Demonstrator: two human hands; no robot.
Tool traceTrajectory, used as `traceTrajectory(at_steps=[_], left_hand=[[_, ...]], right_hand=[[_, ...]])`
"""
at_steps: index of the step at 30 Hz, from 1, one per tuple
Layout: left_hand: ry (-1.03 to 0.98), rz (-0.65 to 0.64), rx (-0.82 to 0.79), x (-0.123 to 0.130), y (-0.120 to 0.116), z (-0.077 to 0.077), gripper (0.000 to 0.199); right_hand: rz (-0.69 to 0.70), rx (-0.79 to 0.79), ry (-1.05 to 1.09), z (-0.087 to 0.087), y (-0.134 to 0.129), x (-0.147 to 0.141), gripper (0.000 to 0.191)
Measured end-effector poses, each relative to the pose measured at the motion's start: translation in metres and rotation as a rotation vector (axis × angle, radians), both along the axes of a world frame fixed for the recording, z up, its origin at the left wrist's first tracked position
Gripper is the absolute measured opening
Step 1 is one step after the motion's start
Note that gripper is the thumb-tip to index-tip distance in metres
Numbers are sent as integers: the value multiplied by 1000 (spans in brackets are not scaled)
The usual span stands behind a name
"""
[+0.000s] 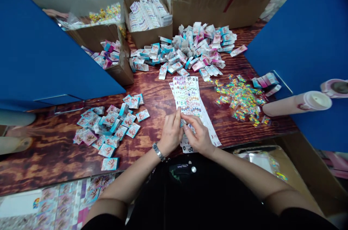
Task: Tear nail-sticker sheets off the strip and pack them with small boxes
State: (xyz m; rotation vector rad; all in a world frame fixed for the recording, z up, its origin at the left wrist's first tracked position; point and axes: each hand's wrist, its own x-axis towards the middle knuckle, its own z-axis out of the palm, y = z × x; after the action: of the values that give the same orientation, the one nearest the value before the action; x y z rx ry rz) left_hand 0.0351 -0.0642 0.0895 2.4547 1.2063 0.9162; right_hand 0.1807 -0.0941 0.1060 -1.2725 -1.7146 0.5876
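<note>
My left hand [171, 132] and my right hand [198, 134] meet at the front middle of the table, over printed sticker sheets [193, 95]. Fingers of both are closed around something small and bluish, mostly hidden between them. Left of my hands lies a spread of small closed boxes [110, 119] with a red hand print. Beyond the sheets is a large heap of open, unfilled-looking small boxes [187, 48]. To the right is a pile of small clear packets with yellow and coloured contents [241, 99].
Cardboard boxes stand at the back: a large one [217, 8], one with sticker strips [146, 36], and one with small boxes [123, 66] at left. Blue panels [301, 41] flank the table [49, 150]. A pale cylinder [296, 103] juts in at right.
</note>
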Motion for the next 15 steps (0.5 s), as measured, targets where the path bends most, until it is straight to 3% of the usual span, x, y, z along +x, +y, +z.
traceTrajectory(at_steps=[3, 7, 10, 12, 15], left_hand=[[157, 1, -12, -30, 9, 2, 70], [467, 273, -23, -90, 32, 16, 62], [521, 422, 23, -122, 45, 22, 68], [442, 415, 50, -127, 47, 20, 69], [222, 287, -47, -106, 38, 13, 56]], right_hand=[[202, -21, -151, -6, 28, 29, 37], [203, -4, -586, -26, 77, 84, 52], [293, -108, -826, -43, 98, 111, 67], [336, -150, -877, -52, 101, 117, 68], [311, -163, -863, -59, 97, 115, 62]])
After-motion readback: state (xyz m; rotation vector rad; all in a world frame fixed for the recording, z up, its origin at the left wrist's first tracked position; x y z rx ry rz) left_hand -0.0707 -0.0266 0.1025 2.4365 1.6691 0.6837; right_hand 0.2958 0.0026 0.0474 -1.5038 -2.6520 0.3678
